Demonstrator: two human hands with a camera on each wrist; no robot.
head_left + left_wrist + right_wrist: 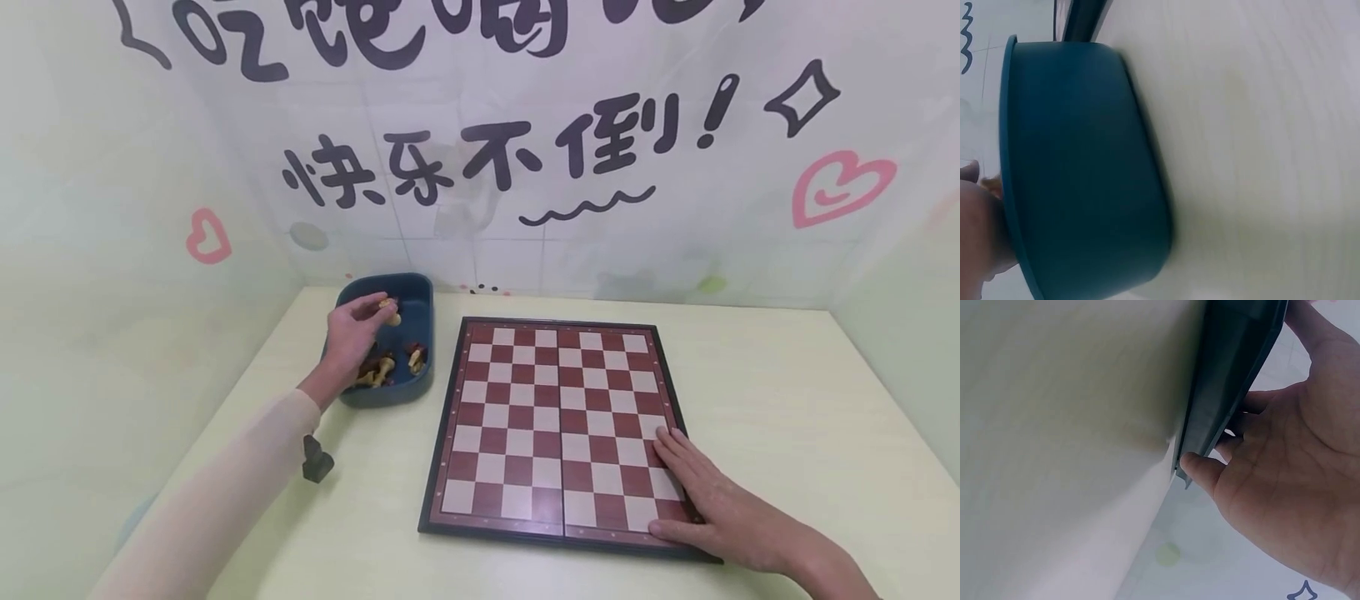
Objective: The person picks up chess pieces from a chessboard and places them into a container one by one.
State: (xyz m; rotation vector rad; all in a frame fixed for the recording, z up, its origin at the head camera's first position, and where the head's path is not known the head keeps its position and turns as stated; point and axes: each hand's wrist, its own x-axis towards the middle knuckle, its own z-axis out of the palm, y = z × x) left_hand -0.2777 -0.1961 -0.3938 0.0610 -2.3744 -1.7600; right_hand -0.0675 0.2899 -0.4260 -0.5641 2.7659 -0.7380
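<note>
A blue plastic bin stands at the back left of the table, with several gold and dark red chess pieces lying in its near end. Over the bin, my left hand pinches a small gold chess piece between thumb and fingertips; its exact shape is partly hidden. The bin's wall covers much of that hand in the left wrist view. To the right lies an open red and white chessboard. My right hand rests on its near right corner, fingers extended over the edge.
The pale table reaches back to a wall sheet printed with dark characters and hearts. Similar sheets rise on the left and right. A black wrist mount hangs under the left cuff.
</note>
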